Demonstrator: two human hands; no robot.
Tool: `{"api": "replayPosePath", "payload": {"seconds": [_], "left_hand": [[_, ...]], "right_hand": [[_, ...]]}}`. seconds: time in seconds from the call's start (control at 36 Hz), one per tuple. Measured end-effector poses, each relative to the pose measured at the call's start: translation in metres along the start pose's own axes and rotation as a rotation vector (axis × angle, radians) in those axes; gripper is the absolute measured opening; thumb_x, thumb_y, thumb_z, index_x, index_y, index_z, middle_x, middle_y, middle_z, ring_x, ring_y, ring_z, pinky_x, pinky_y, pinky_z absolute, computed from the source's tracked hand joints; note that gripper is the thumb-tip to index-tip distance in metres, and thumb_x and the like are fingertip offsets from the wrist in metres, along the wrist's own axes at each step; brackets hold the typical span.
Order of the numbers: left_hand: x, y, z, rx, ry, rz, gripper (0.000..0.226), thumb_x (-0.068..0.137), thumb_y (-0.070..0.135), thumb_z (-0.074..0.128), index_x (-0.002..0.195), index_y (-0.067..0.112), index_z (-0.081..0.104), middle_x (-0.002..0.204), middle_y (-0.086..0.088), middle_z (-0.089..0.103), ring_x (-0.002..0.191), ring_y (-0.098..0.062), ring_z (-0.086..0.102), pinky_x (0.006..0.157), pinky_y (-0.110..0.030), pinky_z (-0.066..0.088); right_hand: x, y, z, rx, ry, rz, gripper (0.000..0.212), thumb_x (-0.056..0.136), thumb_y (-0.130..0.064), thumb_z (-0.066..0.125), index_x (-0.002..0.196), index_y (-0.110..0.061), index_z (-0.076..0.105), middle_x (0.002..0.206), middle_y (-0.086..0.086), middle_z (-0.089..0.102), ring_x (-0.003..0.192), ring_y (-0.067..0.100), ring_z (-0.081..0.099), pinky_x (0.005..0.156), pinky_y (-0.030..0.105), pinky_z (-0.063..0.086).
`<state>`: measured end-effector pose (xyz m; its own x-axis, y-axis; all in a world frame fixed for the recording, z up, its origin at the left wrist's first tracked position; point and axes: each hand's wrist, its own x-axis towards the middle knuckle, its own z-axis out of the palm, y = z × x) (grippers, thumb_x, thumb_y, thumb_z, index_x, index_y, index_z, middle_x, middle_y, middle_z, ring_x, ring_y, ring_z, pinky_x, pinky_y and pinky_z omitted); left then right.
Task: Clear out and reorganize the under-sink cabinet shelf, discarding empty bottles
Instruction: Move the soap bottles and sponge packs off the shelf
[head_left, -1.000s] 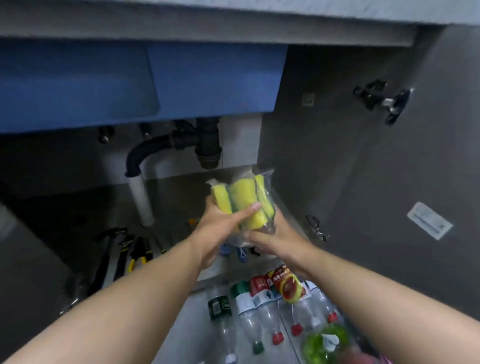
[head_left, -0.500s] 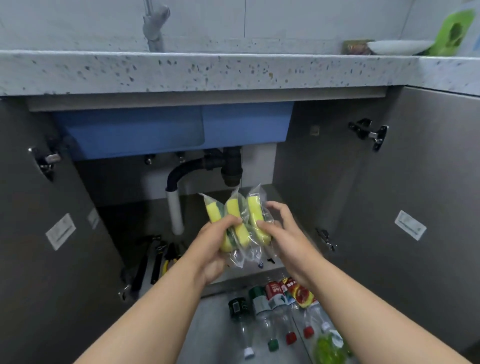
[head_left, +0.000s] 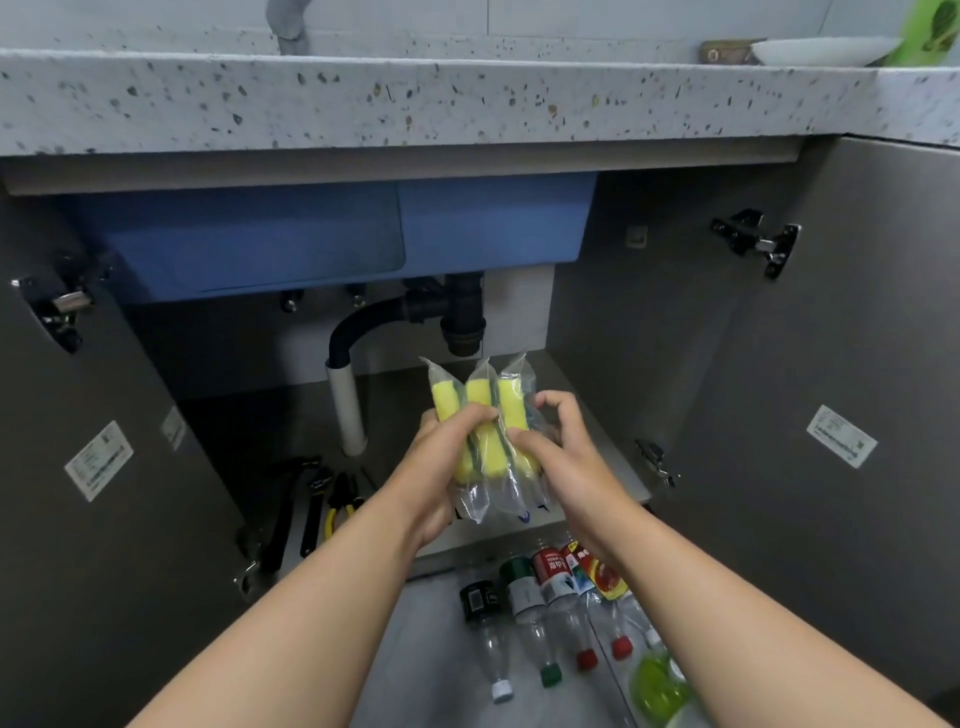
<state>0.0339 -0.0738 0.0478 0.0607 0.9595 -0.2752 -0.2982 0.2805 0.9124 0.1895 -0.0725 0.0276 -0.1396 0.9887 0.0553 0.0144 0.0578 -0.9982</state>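
Note:
Three yellow-and-green sponges in clear plastic wrappers (head_left: 479, 405) are held upright in front of the open under-sink cabinet. My left hand (head_left: 441, 473) grips them from the left, thumb across the front. My right hand (head_left: 558, 457) pinches the rightmost pack, fingers curled round its side. Several empty plastic bottles (head_left: 540, 608) lie side by side on the floor below my right forearm, caps toward me. The cabinet shelf (head_left: 582, 415) shows bare behind the sponges.
Hand tools, among them a wrench and yellow-handled pliers (head_left: 337, 506), lie on the shelf's left. A black drain trap with a white pipe (head_left: 345, 410) hangs under the blue sink basin (head_left: 322, 234). Both grey cabinet doors (head_left: 831, 389) stand open. A green bottle (head_left: 657, 686) lies at the lower right.
The view has tilted up and drawn back from the cabinet, bringing the countertop into sight. Both hands brought the sponge packs slightly nearer; my right hand shifted from underneath to the packs' right side.

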Motion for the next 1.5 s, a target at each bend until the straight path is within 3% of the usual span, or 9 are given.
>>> {"api": "replayPosePath", "payload": {"seconds": [0.25, 0.47, 0.58, 0.72, 0.81, 0.92, 1.11, 1.28, 1.5], "left_hand": [[0.002, -0.001, -0.003, 0.082, -0.010, 0.076, 0.052, 0.090, 0.046, 0.069, 0.137, 0.029, 0.054, 0.121, -0.007, 0.073, 0.108, -0.029, 0.072, 0.088, -0.050, 0.060], [-0.001, -0.005, -0.002, 0.136, -0.052, 0.093, 0.040, 0.091, 0.036, 0.063, 0.130, 0.029, 0.058, 0.116, -0.009, 0.074, 0.102, -0.028, 0.074, 0.072, -0.036, 0.061], [0.000, -0.005, -0.001, 0.346, 0.093, 0.127, 0.034, 0.081, 0.056, 0.058, 0.108, 0.039, 0.068, 0.128, -0.002, 0.052, 0.124, -0.027, 0.053, 0.105, -0.053, 0.047], [-0.003, -0.002, 0.007, 0.365, 0.048, 0.142, 0.033, 0.086, 0.052, 0.057, 0.107, 0.031, 0.072, 0.122, -0.008, 0.062, 0.112, -0.028, 0.064, 0.098, -0.055, 0.054], [-0.002, -0.003, 0.005, 0.285, -0.024, 0.172, 0.029, 0.090, 0.043, 0.064, 0.116, 0.030, 0.071, 0.108, -0.001, 0.077, 0.106, -0.027, 0.072, 0.086, -0.047, 0.058], [-0.003, -0.002, 0.006, 0.223, -0.030, 0.146, 0.082, 0.068, 0.063, 0.084, 0.134, 0.023, 0.055, 0.123, -0.002, 0.071, 0.116, -0.021, 0.068, 0.103, -0.049, 0.051], [-0.007, 0.005, 0.000, 0.113, -0.009, 0.172, 0.078, 0.072, 0.036, 0.087, 0.137, 0.013, 0.052, 0.121, -0.011, 0.072, 0.111, -0.028, 0.071, 0.100, -0.052, 0.055], [-0.019, 0.007, 0.004, 0.033, -0.235, 0.033, 0.041, 0.093, 0.027, 0.070, 0.132, 0.016, 0.062, 0.118, -0.014, 0.074, 0.106, -0.031, 0.073, 0.086, -0.050, 0.061], [-0.017, -0.029, 0.034, 0.437, -0.380, -0.015, 0.051, 0.083, 0.059, 0.075, 0.125, 0.032, 0.068, 0.120, 0.004, 0.075, 0.112, -0.019, 0.071, 0.104, -0.047, 0.051]], "right_hand": [[-0.001, -0.002, -0.001, 0.018, -0.013, -0.021, 0.026, 0.094, -0.029, 0.066, 0.113, -0.039, 0.050, 0.103, -0.022, 0.070, 0.096, 0.004, 0.070, 0.085, 0.031, 0.054], [-0.004, -0.002, 0.006, -0.063, 0.055, -0.067, 0.027, 0.096, -0.035, 0.063, 0.115, -0.044, 0.046, 0.101, -0.032, 0.063, 0.094, -0.010, 0.064, 0.081, 0.025, 0.047], [-0.005, 0.000, 0.011, -0.089, 0.074, -0.081, 0.028, 0.096, -0.035, 0.063, 0.115, -0.043, 0.044, 0.117, -0.013, 0.062, 0.107, 0.005, 0.063, 0.094, 0.037, 0.051], [-0.004, -0.004, 0.010, -0.154, 0.110, -0.096, 0.030, 0.094, -0.039, 0.063, 0.113, -0.047, 0.041, 0.135, -0.001, 0.048, 0.124, 0.019, 0.052, 0.102, 0.045, 0.048], [-0.002, -0.006, 0.007, -0.211, 0.173, -0.132, 0.033, 0.093, -0.037, 0.066, 0.114, -0.045, 0.042, 0.131, -0.004, 0.044, 0.116, -0.002, 0.047, 0.086, 0.022, 0.045], [-0.007, -0.011, 0.010, -0.295, 0.169, -0.208, 0.041, 0.088, -0.029, 0.071, 0.116, -0.043, 0.044, 0.121, -0.008, 0.041, 0.106, -0.026, 0.038, 0.077, 0.002, 0.035], [-0.010, -0.032, 0.002, 0.053, -0.022, -0.080, 0.034, 0.082, -0.012, 0.065, 0.114, -0.026, 0.064, 0.109, 0.000, 0.065, 0.099, 0.012, 0.064, 0.079, 0.025, 0.054], [-0.008, -0.036, -0.030, 0.081, -0.129, 0.262, 0.075, 0.074, -0.037, 0.086, 0.137, -0.027, 0.048, 0.122, 0.008, 0.071, 0.110, 0.028, 0.071, 0.095, 0.052, 0.056], [-0.050, 0.011, -0.070, 0.221, 0.042, 0.349, 0.045, 0.085, -0.023, 0.074, 0.127, -0.014, 0.062, 0.116, 0.014, 0.073, 0.108, 0.030, 0.071, 0.096, 0.053, 0.055]]}}
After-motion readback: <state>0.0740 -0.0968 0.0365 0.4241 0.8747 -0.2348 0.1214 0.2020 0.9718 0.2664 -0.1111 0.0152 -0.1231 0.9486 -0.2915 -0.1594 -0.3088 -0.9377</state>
